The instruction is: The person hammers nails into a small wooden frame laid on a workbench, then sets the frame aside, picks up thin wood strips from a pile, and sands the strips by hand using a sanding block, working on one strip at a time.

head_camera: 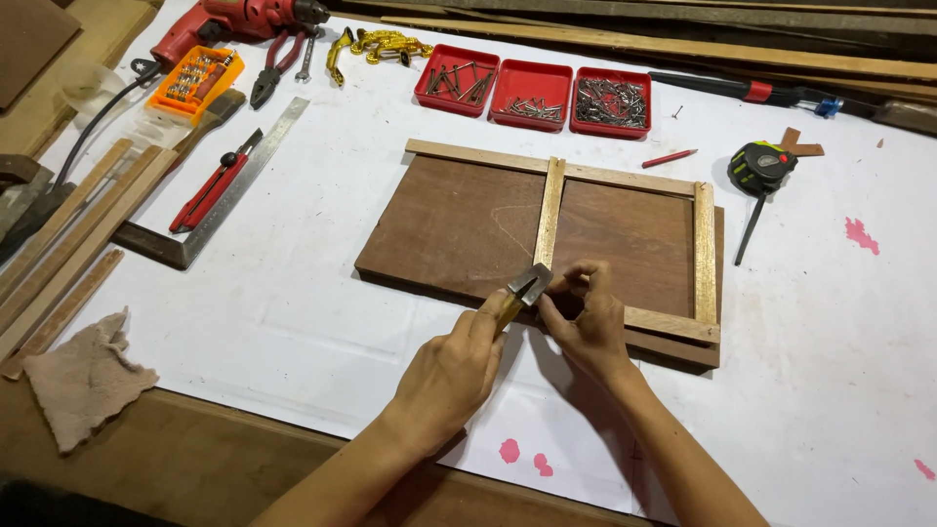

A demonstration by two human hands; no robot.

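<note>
Your left hand point(451, 376) grip is wrapped tight round the hammer point(525, 288) handle, choked right up under the head. Right hand point(586, 322) grip is pinched narrow, fingertips closed on something small just right of the hammer head, probably a nail, too small to tell. Both sit at the near end of the middle slat point(549, 213), on the brown board point(459, 229) with its pale wood frame point(705, 249)

Risks as I read it:
- fingertips touching the strike zone, a glancing blow lands on them
- short hold on the handle means little control of swing, head can skid off
- thin slat may split if the hit is off-centre
- board isn't clamped, can slide on the white worktop point(293, 293)

Containers, all far side of your grip: three red rectangular trays point(532, 93) of nails and screws in a row; orange box point(195, 80) of bits far left by the red drill point(234, 20). Tape measure point(761, 166) well right, black and green
</note>
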